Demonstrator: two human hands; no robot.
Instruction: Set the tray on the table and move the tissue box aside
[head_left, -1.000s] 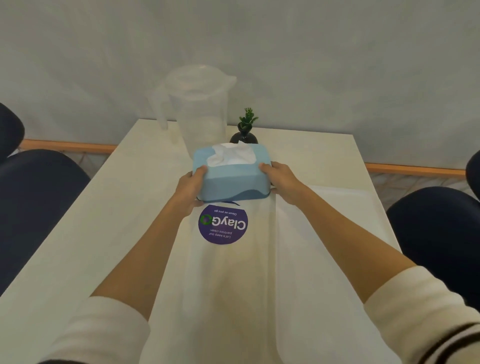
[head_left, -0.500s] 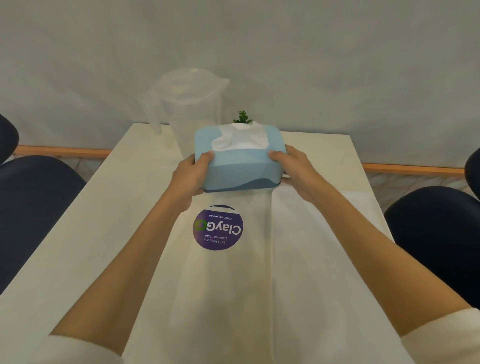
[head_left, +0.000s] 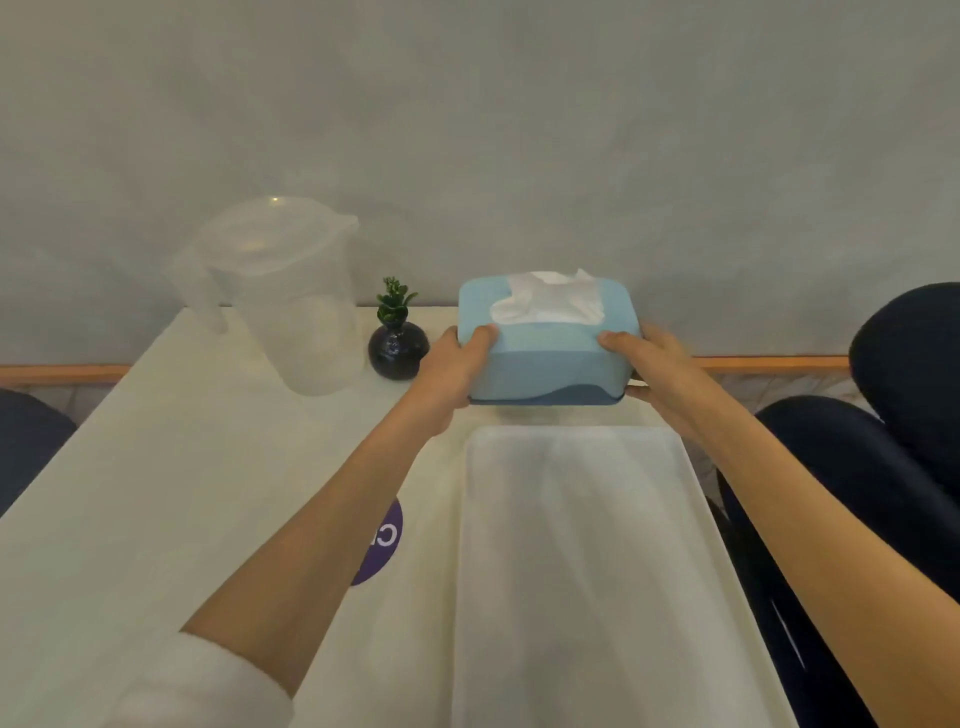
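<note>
A light blue tissue box with a white tissue sticking out of its top is at the far end of the white table, just beyond the tray. My left hand grips its left end and my right hand grips its right end. A shadow lies under the box; I cannot tell whether it touches the table. The translucent white tray lies flat on the right half of the table, its far rim just in front of the box.
A clear plastic jug with a lid stands at the far left. A small dark vase with a green plant stands between the jug and the box. A purple round sticker shows beside my left forearm. Dark chairs flank the table.
Both hands carried the tissue box away from me and to the right, off the sticker area to the far end beyond the tray. The vase is now uncovered to its left.
</note>
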